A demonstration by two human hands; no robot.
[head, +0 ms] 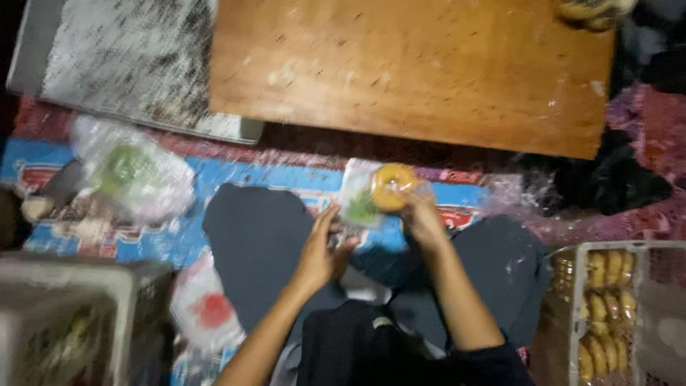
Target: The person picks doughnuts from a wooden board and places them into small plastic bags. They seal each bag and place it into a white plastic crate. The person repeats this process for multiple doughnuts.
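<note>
Doughnut point(392, 187), yellow ring, sits in a clear plastic bag point(359, 194) above the lap; right hand point(423, 218) fingers pinch it, left hand point(319, 250) fingers pinch the bag's edge.

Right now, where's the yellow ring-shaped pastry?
Head view, centre: the yellow ring-shaped pastry is held up in the right hand, inside a clear plastic bag, just below the wooden table's near edge.

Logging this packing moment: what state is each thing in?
Round yellow ring pastry: held up, in clear plastic wrap.
Right hand: gripping the pastry.
Left hand: pinching the wrap's edge.
White plastic crate: stacked with yellow pastries.
Clear plastic bag with green contents: lying on the mat.
</note>
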